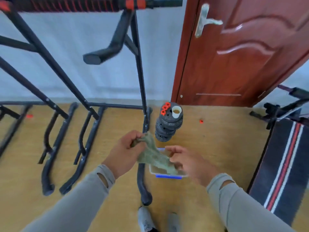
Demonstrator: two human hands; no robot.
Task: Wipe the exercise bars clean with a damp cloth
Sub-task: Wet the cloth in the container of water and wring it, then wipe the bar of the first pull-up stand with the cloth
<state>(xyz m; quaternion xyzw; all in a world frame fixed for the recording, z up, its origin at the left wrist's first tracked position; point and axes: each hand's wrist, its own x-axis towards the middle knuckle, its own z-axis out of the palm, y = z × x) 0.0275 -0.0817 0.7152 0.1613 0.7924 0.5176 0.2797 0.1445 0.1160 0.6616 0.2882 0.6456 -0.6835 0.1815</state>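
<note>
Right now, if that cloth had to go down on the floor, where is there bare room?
Bare wooden floor lies open between the stack of weight plates, the door and the striped bench; only a small red piece sits there. It is crowded left, among the bar frame's feet, and below the hands, where the tub stands.

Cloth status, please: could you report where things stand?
Left hand grips cloth; right hand pinches its lower end. Cloth over tub. Bars untouched; nothing blocking.
</note>
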